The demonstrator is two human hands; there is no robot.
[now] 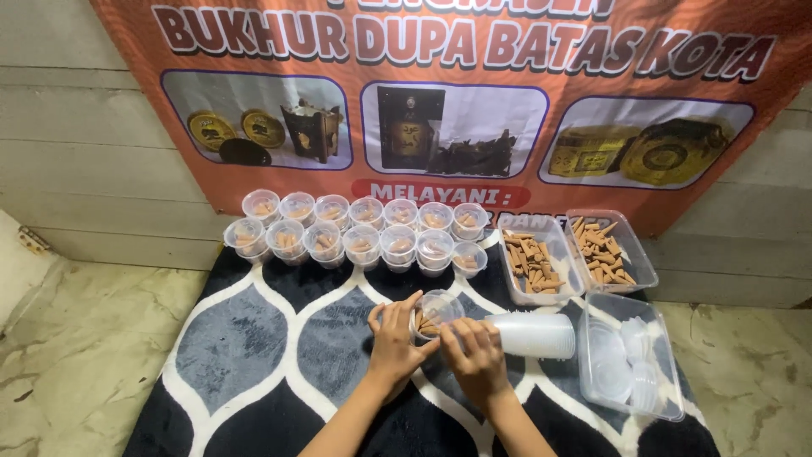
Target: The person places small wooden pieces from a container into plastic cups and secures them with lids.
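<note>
My left hand (391,340) grips a small clear plastic cup (437,311) tilted on its side, with a few brown incense cones inside. My right hand (475,357) is at the cup's lower right, fingers curled against it. Both hands rest low over a black, grey and white patterned mat (254,338). A stack of empty clear cups (533,334) lies on its side just right of my right hand. Behind the hands stand two rows of several filled cups (359,230).
Two clear trays of brown incense cones (535,261) (606,250) sit at the back right. A clear container of lids (628,355) lies at the right. An orange printed banner (457,93) hangs on the wall behind. Marbled floor surrounds the mat.
</note>
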